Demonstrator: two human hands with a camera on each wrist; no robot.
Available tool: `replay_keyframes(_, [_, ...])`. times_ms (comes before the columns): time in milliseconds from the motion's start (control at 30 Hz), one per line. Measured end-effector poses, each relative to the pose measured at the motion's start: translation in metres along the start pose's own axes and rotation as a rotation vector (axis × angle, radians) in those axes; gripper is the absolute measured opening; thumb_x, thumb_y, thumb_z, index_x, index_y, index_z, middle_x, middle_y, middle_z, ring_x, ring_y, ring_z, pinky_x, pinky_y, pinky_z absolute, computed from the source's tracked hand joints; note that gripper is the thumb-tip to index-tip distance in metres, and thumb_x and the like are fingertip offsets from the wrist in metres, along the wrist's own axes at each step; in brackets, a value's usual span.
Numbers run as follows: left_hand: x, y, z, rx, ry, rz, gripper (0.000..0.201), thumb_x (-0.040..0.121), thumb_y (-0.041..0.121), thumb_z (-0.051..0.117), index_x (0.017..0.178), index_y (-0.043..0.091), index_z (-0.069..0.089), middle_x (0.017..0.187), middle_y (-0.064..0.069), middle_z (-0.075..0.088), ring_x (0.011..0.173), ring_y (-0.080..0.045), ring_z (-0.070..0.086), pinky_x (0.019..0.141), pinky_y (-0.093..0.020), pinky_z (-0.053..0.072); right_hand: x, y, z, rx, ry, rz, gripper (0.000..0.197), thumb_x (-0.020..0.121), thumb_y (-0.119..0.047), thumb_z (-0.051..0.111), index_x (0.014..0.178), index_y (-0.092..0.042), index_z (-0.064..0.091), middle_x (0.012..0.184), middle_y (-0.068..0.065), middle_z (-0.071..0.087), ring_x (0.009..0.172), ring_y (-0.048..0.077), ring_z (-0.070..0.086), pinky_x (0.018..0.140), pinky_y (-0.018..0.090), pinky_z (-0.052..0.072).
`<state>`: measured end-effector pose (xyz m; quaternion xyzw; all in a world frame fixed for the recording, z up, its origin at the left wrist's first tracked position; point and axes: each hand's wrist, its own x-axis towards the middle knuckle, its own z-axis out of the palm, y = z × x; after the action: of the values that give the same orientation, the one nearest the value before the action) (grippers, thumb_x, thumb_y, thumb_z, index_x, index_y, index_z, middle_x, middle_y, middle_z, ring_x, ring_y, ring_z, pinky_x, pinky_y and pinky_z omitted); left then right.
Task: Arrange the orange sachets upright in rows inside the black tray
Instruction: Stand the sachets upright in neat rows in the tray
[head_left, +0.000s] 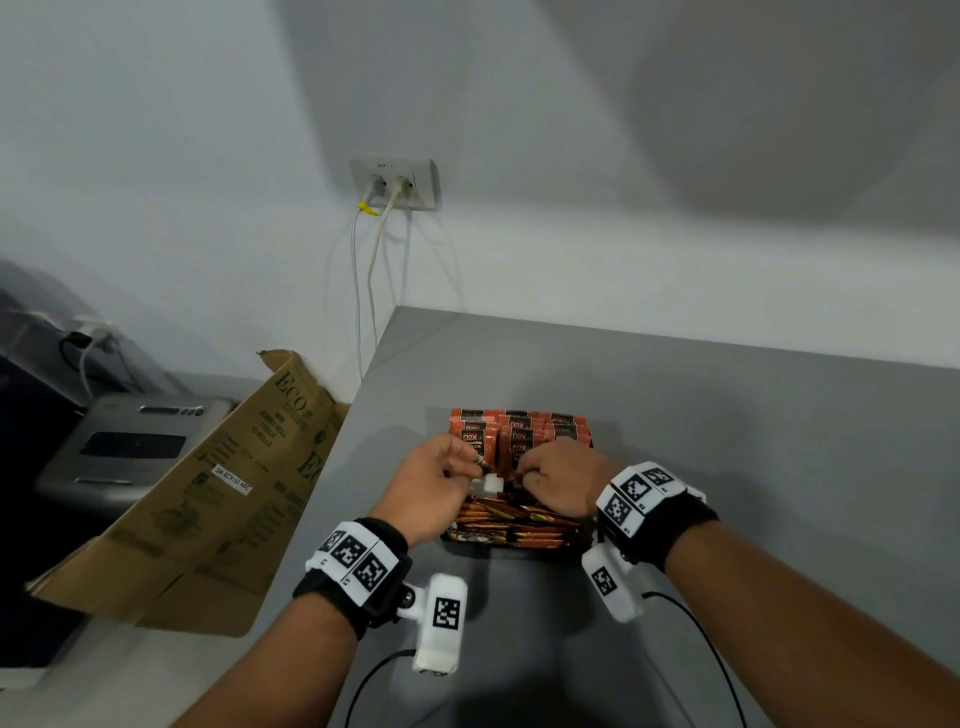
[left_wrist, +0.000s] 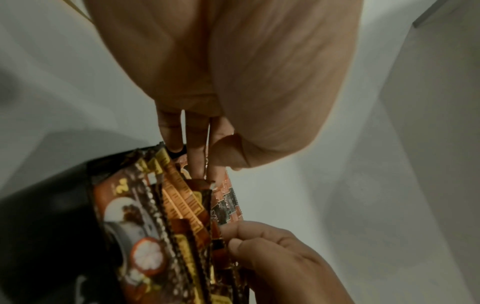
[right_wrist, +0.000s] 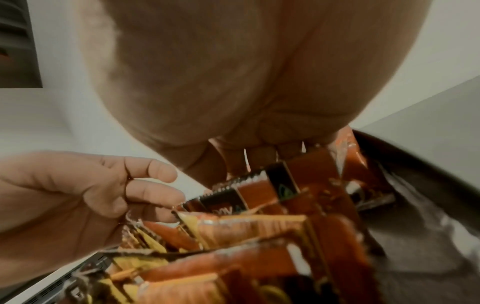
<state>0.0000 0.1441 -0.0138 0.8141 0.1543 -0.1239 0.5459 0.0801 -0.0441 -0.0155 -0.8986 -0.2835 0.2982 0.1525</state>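
Both hands meet over the middle of the black tray, knuckles up and fingers curled down among the orange sachets; the left hand pinches the top edge of a sachet between thumb and fingers, as the left wrist view shows, with its fingertips dipping behind the packets; the right hand has its fingers curled round the top edges of sachets on the other side, its fingertips pressed against the serrated edge of one packet; between the two hands a small white object shows, though what it is cannot be told. At the far end of the tray the sachets stand upright in rows, printed faces toward the camera; at the near end more packets lie flat or slanted in a loose heap. Tray and sachets sit on the grey bench, near its left edge; beside that edge leans an opened cardboard box with green print; beyond it rests a grey device; on the wall above, two white cables hang from a socket plate.
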Motion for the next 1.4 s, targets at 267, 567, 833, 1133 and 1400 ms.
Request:
replay_keyframes(267, [-0.003,0.000,0.005,0.143,-0.081,0.037,0.028,0.091,0.006,0.055,0.106,0.029,0.059,0.106,0.010,0.069,0.100,-0.009,0.064,0.089,-0.033,0.054,-0.005,0.006,-0.001,0.096,0.049,-0.013,0.032,0.099,-0.026,0.048,0.124,-0.022,0.066,0.118,-0.004,0.066,0.100,0.010,0.060,0.084,0.022,0.047])
replay_keyframes(567, [0.003,-0.012,0.013,0.352,-0.057,0.151,0.016,0.089,0.033,0.067,0.102,0.035,0.057,0.100,0.019,0.065,0.101,0.004,0.059,0.087,-0.020,0.046,-0.016,0.022,-0.001,0.043,0.031,-0.003,0.033,0.086,-0.036,0.069,0.118,-0.027,0.068,0.111,-0.010,0.065,0.098,0.008,0.061,0.087,0.026,0.052])
replay_keyframes(833, [0.005,-0.019,0.015,0.387,-0.047,0.172,0.013,0.087,0.032,0.067,0.097,0.036,0.058,0.095,0.019,0.067,0.099,0.003,0.059,0.087,-0.022,0.046,-0.019,0.022,0.007,0.072,0.095,-0.026,0.035,0.089,-0.043,0.067,0.118,-0.024,0.068,0.112,-0.007,0.067,0.095,0.008,0.063,0.085,0.027,0.054])
replay_keyframes(1133, [0.005,-0.021,0.015,0.394,-0.040,0.176,0.013,0.087,0.033,0.066,0.099,0.036,0.059,0.095,0.021,0.068,0.096,0.004,0.060,0.089,-0.024,0.048,-0.017,0.017,0.012,0.005,0.129,-0.036,0.040,0.090,-0.043,0.065,0.124,-0.022,0.064,0.114,-0.004,0.067,0.095,0.013,0.064,0.086,0.033,0.056])
replay_keyframes(1400, [0.004,-0.023,0.016,0.381,-0.015,0.186,0.016,0.087,0.031,0.067,0.100,0.034,0.059,0.095,0.019,0.067,0.096,0.005,0.060,0.086,-0.018,0.046,-0.018,0.014,0.018,-0.098,0.188,-0.032,0.027,0.094,-0.035,0.061,0.118,-0.024,0.064,0.113,-0.002,0.068,0.097,0.017,0.064,0.087,0.035,0.055])
